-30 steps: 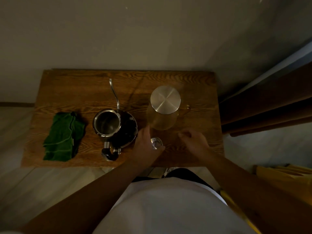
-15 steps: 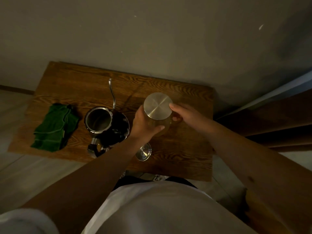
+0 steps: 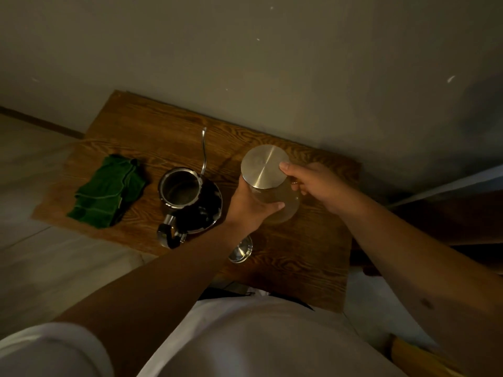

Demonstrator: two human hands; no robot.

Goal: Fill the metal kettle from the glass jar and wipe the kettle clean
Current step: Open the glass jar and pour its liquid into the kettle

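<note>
A glass jar (image 3: 285,205) with a round metal lid (image 3: 262,165) stands on the wooden table (image 3: 299,257). My left hand (image 3: 250,205) wraps around the jar's near side. My right hand (image 3: 313,183) grips its far right side at the handle, thumb touching the lid's edge. To the jar's left stands the metal kettle (image 3: 187,197), its mouth uncovered, thin spout (image 3: 203,148) pointing away and black handle toward me. The kettle's small lid (image 3: 241,250) lies on the table under my left forearm. A folded green cloth (image 3: 109,191) lies at the table's left end.
The table stands against a grey wall (image 3: 245,63). Pale floor lies to the left. A dark curtain or cabinet edge (image 3: 449,213) sits at the right, with something yellow (image 3: 413,357) at the bottom right corner.
My left hand let go of the small kettle lid on the table and both hands rose to grasp the jar. The view shifted, with the table now angled.
</note>
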